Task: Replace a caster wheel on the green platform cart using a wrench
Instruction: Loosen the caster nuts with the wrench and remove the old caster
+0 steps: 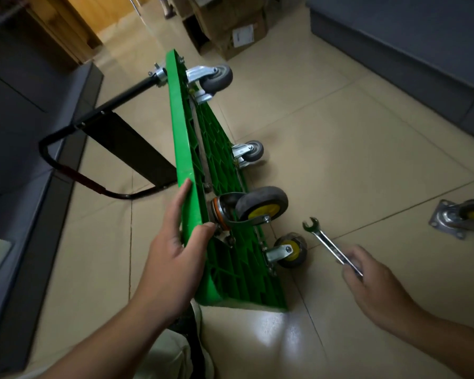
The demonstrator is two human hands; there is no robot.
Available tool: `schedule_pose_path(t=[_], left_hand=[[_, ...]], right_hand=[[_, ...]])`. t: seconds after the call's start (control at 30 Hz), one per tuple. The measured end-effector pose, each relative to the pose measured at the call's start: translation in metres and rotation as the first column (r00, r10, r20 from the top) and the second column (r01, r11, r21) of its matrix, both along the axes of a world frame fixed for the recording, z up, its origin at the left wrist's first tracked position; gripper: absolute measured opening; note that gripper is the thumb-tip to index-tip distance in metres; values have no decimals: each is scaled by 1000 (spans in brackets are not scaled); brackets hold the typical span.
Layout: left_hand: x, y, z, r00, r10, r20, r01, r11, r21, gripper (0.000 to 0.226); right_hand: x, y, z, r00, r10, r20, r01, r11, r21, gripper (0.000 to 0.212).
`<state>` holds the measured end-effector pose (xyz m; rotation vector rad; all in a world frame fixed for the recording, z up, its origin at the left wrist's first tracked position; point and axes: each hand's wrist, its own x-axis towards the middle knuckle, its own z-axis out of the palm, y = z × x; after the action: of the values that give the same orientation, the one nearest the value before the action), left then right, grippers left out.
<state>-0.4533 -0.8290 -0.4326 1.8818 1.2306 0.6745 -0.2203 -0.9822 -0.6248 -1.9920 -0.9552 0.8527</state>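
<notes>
Gripping the upper edge of the green platform cart, our left hand pinches it between thumb and fingers; the cart stands on its side on the tiled floor. Our right hand curls round the handle of the wrench, whose open end points toward a yellow-hubbed caster wheel on the underside. Further right, a loose caster lies on the floor. Beyond, we see grey wheels and the black handle.
</notes>
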Motion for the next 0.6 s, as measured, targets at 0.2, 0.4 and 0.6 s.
schedule_pose_path(t=[0.2, 0.4, 0.6], left_hand=[[-2, -5, -2, 1000, 6, 22, -5, 999, -45, 66], [-2, -5, -3, 1000, -8, 12, 8, 999, -51, 70], [-3, -3, -5, 999, -11, 33, 12, 999, -36, 71]], right_hand=[[-68, -17, 103, 990, 61, -124, -21, 952, 304, 23], [-96, -3, 106, 948, 137, -286, -21, 927, 374, 34], [-106, -4, 102, 926, 130, -354, -2, 940, 342, 39]])
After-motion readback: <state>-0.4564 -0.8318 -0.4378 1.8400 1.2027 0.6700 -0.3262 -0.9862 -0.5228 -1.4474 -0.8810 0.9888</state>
